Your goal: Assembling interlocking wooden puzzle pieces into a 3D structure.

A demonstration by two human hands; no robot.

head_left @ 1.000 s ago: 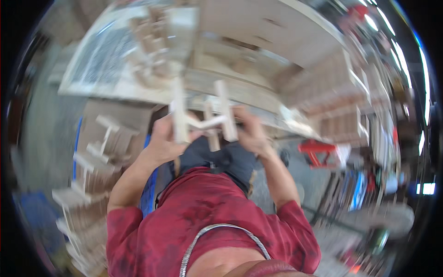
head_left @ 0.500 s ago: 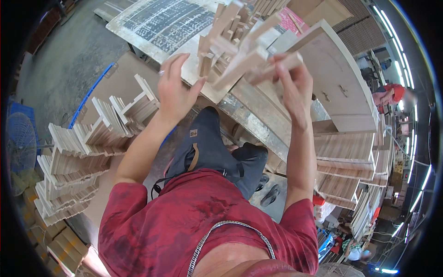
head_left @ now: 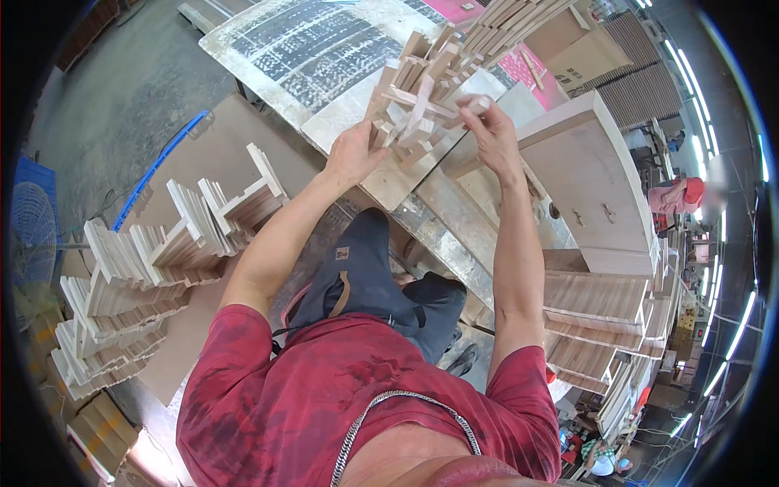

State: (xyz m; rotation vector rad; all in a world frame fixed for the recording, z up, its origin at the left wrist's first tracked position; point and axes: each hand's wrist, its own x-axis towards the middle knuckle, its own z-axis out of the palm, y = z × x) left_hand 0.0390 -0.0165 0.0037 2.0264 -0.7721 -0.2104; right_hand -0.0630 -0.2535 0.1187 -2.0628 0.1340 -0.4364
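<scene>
Wooden frame: A piece of pale crossed bars lies among a cluster of similar wooden parts atop a worn workbench, between a worker's two hands.
Right hand: Thumb and fingers pinch a pale bar end at the cluster's right side; whether it belongs to the same frame cannot be told.
Left hand: Fingers bend against the cluster's near left side; whether they grip it cannot be made out.
Bench edge: The near edge runs diagonally beneath the left wrist, with the worker's dark trousers below it.
Tight side: A large wooden panel rises just beside the right forearm, limiting sideways room there; stacked boards sit below its near end.
Wider side: Grey floor stretches past the bench's left edge. Nearer, rows of stacked wooden pieces stand on a brown sheet with a blue strip along its border.
</scene>
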